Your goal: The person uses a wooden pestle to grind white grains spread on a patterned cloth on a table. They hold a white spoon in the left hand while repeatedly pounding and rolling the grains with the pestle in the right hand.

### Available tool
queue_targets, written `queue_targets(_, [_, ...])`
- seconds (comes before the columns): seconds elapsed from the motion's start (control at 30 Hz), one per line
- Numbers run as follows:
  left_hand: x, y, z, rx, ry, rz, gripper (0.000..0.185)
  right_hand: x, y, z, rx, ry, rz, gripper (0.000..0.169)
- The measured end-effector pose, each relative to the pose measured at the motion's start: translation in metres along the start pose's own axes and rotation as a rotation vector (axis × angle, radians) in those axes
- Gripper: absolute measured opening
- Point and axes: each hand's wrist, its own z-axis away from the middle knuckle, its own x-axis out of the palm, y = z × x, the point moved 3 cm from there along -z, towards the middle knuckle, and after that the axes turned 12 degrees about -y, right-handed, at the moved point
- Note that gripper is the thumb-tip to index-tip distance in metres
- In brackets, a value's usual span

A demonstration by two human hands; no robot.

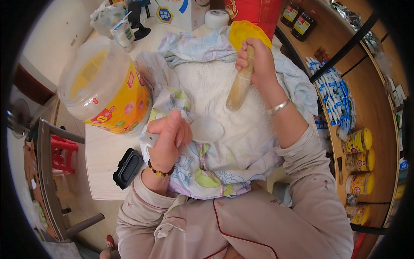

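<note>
My left hand [171, 139] is closed around the handle of a white spoon [207, 129], whose bowl lies over a cloth covered in white powder. My right hand [257, 63] grips a tapered wooden rod [240, 87], tilted with its thick lower end over the powder. A yellow plastic lid [247, 32] is behind the right hand; whether the fingers touch it is unclear. The patterned cloth [207, 48] is bunched up around the powder [207, 84]. Left of the cloth stands a large clear plastic jar [106, 94] with a yellow-orange label and an open mouth.
A black plastic case [128, 168] lies near the table's left edge. A white box [178, 14], a small white tub [216, 19] and a red bag [255, 13] stand behind. Wooden shelves [372, 123] with jars and bottles run along the right. A red stool [64, 153] stands at left.
</note>
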Motion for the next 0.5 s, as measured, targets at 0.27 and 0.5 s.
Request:
queue_targets(0.27, [-0.007,-0.003,0.006,-0.019,-0.024,0.055,0.051,0.043,0.004,0.059,-0.13,-0.449,0.437,0.018])
queue_targets(0.5, [-0.004,0.0,0.003,-0.025,-0.025,0.013,0.05,0.075,0.017,0.096,-0.514,-0.823,0.758,0.015])
